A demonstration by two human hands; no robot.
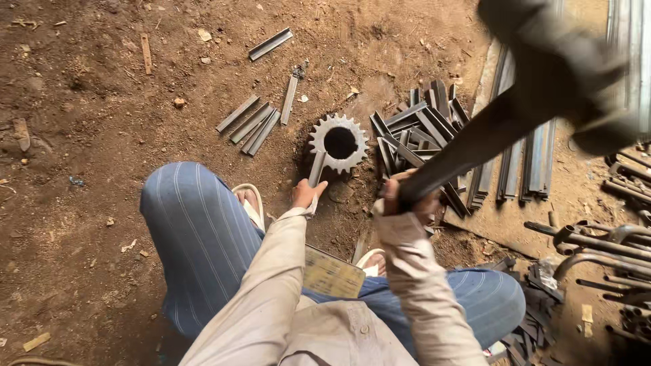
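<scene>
Now my left hand [306, 194] is clamped on a short metal strip [317, 168], its end resting on the toothed sprocket [339, 142] set in the dirt. Right hand [405, 196] grips the hammer [542, 88] handle, head raised. Cut strips [417, 132] piled just beside the sprocket.

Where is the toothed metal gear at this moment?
In the head view the gear lies on the dirt floor near the middle, just beyond the left hand, with a pile of metal strips to its right.
</scene>
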